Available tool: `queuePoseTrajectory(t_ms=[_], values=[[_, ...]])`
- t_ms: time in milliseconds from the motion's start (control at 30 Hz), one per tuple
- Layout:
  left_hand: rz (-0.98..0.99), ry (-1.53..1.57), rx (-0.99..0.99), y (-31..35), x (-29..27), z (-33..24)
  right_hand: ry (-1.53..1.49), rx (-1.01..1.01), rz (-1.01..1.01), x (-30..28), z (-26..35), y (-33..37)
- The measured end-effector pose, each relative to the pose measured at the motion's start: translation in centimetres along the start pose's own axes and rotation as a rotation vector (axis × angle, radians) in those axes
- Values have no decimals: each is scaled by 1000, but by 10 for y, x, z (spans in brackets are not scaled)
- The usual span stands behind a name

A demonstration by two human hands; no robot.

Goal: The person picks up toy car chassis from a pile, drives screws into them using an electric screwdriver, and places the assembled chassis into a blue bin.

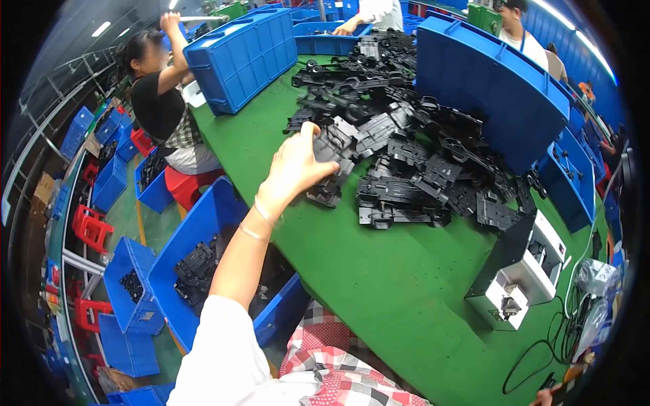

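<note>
My left hand [298, 164] reaches out over the near left side of a heap of black plastic toy-car chassis [399, 152]. Its thumb and forefinger are spread apart, and the other fingers are mostly hidden behind the palm. Beside the gap between them lies a black chassis [333, 141]; no firm hold on it shows. Just beyond the fingertips another black chassis [323, 107] looks smeared. At the lower right rim a small patch of skin [544, 396] may be part of my right hand, whose fingers cannot be made out.
A green-topped table [365, 277] carries the heap. Blue crates stand on it at far left [244, 61] and right [487, 88]. A small metal machine [518, 277] with cables sits at right. Below the left edge is a blue bin [179, 250] with black parts. Co-workers [159, 95] are beyond.
</note>
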State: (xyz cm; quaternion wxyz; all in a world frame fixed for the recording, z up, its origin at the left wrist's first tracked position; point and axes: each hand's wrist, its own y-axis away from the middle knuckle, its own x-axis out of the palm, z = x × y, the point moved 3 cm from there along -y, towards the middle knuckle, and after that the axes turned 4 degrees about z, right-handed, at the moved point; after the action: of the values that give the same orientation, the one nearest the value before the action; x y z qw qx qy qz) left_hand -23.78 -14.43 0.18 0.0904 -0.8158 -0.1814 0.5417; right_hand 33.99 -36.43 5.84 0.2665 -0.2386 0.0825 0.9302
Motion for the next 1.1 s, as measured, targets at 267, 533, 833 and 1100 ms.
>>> queuePoseTrajectory(t_ms=[267, 533, 833, 1100], values=[[956, 1546, -245, 96, 62, -125, -813, -421, 137, 60, 22, -32], [1169, 1737, -535, 176, 124, -192, -688, -750, -60, 144, 67, -36], [1205, 1654, -500, 185, 133, -213, -768, -544, 133, 150, 65, -47], [1204, 1620, -505, 185, 132, -216, -975, -556, 319, 168, 65, -15]])
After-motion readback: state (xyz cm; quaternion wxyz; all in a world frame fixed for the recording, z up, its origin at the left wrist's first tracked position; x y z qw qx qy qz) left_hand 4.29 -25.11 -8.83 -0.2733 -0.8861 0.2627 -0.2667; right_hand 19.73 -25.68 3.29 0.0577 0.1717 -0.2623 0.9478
